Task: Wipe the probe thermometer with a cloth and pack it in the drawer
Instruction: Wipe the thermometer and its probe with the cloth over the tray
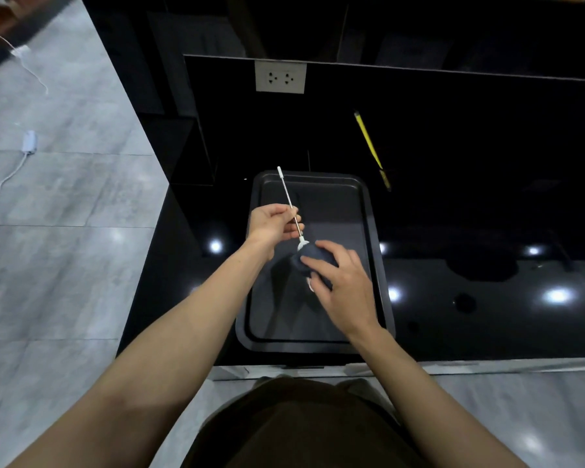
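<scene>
Head view shows grey floor tiles (65,204) on the far left, with a white cable (11,173) lying on them, well away from the work. Next comes the glossy black bench (453,315). Its left edge drops straight to the floor, and its front edge is just in front of the person.

On the bench sits a dark tray (318,346). Above it, the left hand (272,224) pinches the probe thermometer (289,201) around the middle of its thin metal stem. The stem points up and away to the left. The thermometer looks very light and stiff, but thin, smooth and a bit slippery, so it could bend or slide. A soft pinch on the stem works for wiping; the thicker white end looks like the safer place to take hold for carrying.

The right hand (338,275) has its grip curled around a dark blue cloth (313,260), bunched over the lower end of the thermometer. The cloth is soft and squashy and should mould around the stem. A small white bit peeks from under the hand; I cannot tell what it is.

Farther right, a yellow stick-like tool (368,143) lies on the bench, well apart from the tray. A wall socket (280,77) is behind. No drawer shows, so it may be below the front edge. The right side of the bench has plenty of open room.
</scene>
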